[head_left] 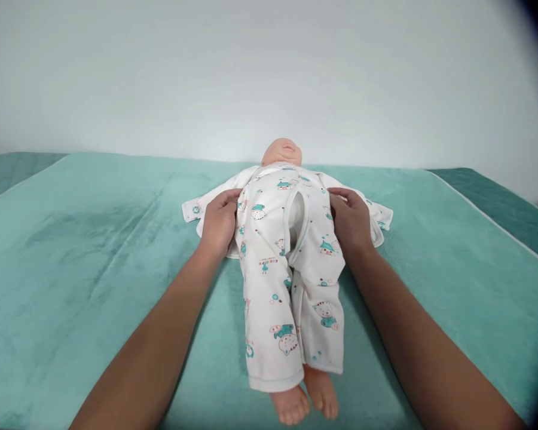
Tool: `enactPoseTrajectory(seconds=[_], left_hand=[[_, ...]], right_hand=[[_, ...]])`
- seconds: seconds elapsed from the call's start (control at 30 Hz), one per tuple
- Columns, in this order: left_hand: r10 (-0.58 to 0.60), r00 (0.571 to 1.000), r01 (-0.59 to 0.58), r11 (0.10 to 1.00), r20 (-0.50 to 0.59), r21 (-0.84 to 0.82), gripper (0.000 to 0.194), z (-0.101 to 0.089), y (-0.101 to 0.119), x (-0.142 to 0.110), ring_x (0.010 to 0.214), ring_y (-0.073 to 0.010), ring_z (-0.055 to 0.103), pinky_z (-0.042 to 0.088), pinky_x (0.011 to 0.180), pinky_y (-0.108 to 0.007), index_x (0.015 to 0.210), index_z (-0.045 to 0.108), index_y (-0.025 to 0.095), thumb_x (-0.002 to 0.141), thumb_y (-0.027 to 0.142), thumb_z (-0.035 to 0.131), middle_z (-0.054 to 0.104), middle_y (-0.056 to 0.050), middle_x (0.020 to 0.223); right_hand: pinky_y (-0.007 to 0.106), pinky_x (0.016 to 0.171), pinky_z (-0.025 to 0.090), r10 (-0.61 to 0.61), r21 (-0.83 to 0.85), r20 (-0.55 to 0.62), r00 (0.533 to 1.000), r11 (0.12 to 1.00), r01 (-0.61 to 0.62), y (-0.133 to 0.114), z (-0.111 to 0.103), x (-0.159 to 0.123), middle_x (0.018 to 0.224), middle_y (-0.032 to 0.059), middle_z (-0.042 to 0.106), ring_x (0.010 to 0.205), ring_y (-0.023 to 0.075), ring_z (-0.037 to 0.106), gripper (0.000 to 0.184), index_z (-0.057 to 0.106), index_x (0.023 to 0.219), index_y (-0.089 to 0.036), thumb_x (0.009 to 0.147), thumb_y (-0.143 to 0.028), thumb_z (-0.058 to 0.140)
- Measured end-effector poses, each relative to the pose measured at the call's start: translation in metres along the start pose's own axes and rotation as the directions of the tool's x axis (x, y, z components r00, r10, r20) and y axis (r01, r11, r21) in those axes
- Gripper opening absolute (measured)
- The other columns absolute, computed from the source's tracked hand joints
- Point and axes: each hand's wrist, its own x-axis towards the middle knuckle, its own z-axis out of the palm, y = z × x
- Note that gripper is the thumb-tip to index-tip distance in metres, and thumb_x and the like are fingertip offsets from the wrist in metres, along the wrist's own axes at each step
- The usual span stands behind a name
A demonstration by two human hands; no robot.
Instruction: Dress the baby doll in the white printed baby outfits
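Observation:
A baby doll (281, 151) lies on its back, head far from me, bare feet (305, 400) toward me. It wears white printed trousers (291, 292) and an open white top (367, 209) spread beneath it. My left hand (219, 222) grips the trousers' waist on the doll's left side as I see it. My right hand (350, 222) grips the waist on the other side. Both hands have fingers curled onto the fabric at hip level.
A teal plush blanket (89, 257) covers the bed surface all around the doll. A darker teal sheet (497, 203) shows at the right edge. A plain pale wall (251, 71) stands behind.

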Motion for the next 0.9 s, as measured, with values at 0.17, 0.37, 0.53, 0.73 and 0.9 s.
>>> enactPoseTrajectory(seconds=[0.17, 0.37, 0.53, 0.73, 0.9], left_hand=[[0.266, 0.954, -0.217, 0.931, -0.141, 0.293, 0.025, 0.009, 0.003, -0.015, 0.104, -0.0195, 0.063, 0.044, 0.099, -0.032, 0.102, 0.071, 0.021, 0.085, 0.023, 0.054, 0.071, -0.004, 0.107], [0.256, 0.967, -0.236, 0.896, -0.003, 0.375, 0.016, -0.005, 0.015, -0.109, 0.107, -0.0189, 0.059, 0.045, 0.095, -0.03, 0.103, 0.067, 0.025, 0.09, 0.029, 0.058, 0.065, -0.004, 0.113], [0.116, 0.984, -0.164, 0.877, 0.133, 0.451, 0.017, -0.032, 0.012, -0.207, 0.104, -0.0223, 0.06, 0.05, 0.09, -0.034, 0.104, 0.067, 0.029, 0.088, 0.026, 0.06, 0.062, -0.005, 0.108], [0.081, 0.975, -0.193, 0.769, 0.207, 0.609, 0.043, -0.03, 0.004, -0.257, 0.116, -0.0265, 0.059, 0.049, 0.099, -0.042, 0.124, 0.058, 0.033, 0.084, 0.021, 0.063, 0.061, -0.008, 0.122], [0.175, 0.961, -0.275, 0.704, 0.215, 0.655, 0.022, -0.019, 0.001, -0.259, 0.109, -0.0254, 0.06, 0.048, 0.096, -0.042, 0.105, 0.06, 0.03, 0.085, 0.021, 0.061, 0.065, -0.004, 0.112]], right_hand=[[0.032, 0.077, 0.051, -0.212, -0.039, 0.036, 0.977, 0.976, 0.214, 0.006, -0.002, -0.009, 0.087, 0.0019, 0.07, 0.081, 0.0174, 0.064, 0.024, 0.064, 0.099, -0.021, 0.08, -0.035, 0.061], [0.044, 0.104, 0.045, -0.379, -0.033, 0.191, 0.906, 0.92, 0.391, -0.003, -0.027, -0.092, 0.138, 0.0071, 0.057, 0.127, 0.0221, 0.054, 0.032, 0.058, 0.123, -0.026, 0.092, -0.03, 0.055], [0.056, 0.108, 0.042, -0.514, -0.112, 0.498, 0.699, 0.76, 0.64, 0.002, -0.074, -0.181, 0.141, 0.0081, 0.055, 0.134, 0.0292, 0.047, 0.044, 0.054, 0.127, -0.031, 0.086, -0.016, 0.06], [0.058, 0.108, 0.043, -0.522, -0.178, 0.594, 0.612, 0.657, 0.732, 0.017, -0.092, -0.243, 0.135, 0.0077, 0.059, 0.134, 0.0308, 0.048, 0.055, 0.052, 0.133, -0.028, 0.082, -0.01, 0.055], [0.059, 0.106, 0.044, -0.51, -0.36, 0.504, 0.697, 0.61, 0.706, 0.013, -0.074, -0.255, 0.132, 0.0077, 0.061, 0.129, 0.0308, 0.051, 0.055, 0.053, 0.131, -0.028, 0.081, -0.005, 0.047]])
